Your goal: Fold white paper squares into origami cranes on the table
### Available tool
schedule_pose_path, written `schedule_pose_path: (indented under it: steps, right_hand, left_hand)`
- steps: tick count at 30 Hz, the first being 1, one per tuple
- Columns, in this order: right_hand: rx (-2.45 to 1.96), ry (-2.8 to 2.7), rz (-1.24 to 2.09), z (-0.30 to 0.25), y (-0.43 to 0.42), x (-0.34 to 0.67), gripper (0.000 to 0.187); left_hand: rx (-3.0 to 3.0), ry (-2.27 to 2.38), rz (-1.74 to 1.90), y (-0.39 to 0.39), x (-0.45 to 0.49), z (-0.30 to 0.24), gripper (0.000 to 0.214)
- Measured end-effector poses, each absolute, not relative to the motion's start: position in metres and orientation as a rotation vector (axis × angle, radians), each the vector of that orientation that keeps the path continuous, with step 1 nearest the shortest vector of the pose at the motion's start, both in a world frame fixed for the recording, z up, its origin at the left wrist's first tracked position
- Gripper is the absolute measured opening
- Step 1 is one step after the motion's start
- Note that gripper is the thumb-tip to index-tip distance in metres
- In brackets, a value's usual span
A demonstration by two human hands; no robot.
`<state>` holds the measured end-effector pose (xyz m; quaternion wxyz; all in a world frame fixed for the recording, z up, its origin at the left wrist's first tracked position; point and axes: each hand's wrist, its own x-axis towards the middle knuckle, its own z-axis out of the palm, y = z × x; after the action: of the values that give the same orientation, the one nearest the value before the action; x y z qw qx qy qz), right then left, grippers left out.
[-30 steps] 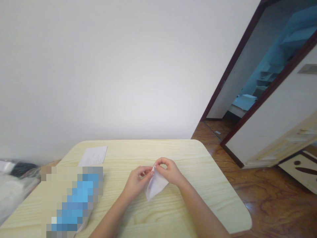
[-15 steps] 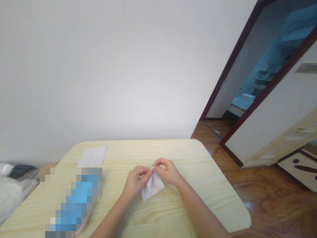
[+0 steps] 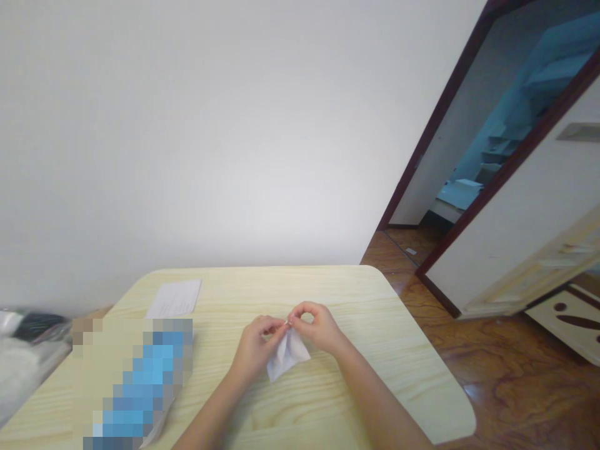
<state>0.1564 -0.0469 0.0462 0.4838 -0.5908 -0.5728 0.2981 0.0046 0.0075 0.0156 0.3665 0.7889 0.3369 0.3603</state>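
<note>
A small white sheet, thin like paper or tissue, hangs in creases from a pinched upper end. My left hand grips that end between thumb and fingers from the left side. From the right, my right hand pinches the same gathered tip, its fingertips almost touching those of the left. The lower part of the sheet spreads out above the pale wooden table. The fingers cover most of the pinched end.
At the table's back left lies a white paper with faint lines. A blurred-out blue item is at the left. Plastic-wrapped things sit beyond the left edge. A white wall rises behind; a doorway is at right.
Both hands stay at the sheet's upper end. The fingertips have shifted very slightly left and down, and the pinched tip lies flatter between them.
</note>
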Motion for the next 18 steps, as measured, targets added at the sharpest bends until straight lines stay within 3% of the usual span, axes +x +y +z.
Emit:
schedule_pose_path:
  steps: [18]
  right_hand:
    - [-1.381, -1.389, 0.686, 0.0492, -0.0477, 0.1547, 0.006]
  left_hand:
    - [2.143, 0.809, 1.032, 0.0054, 0.0033, 0.0185, 0.015]
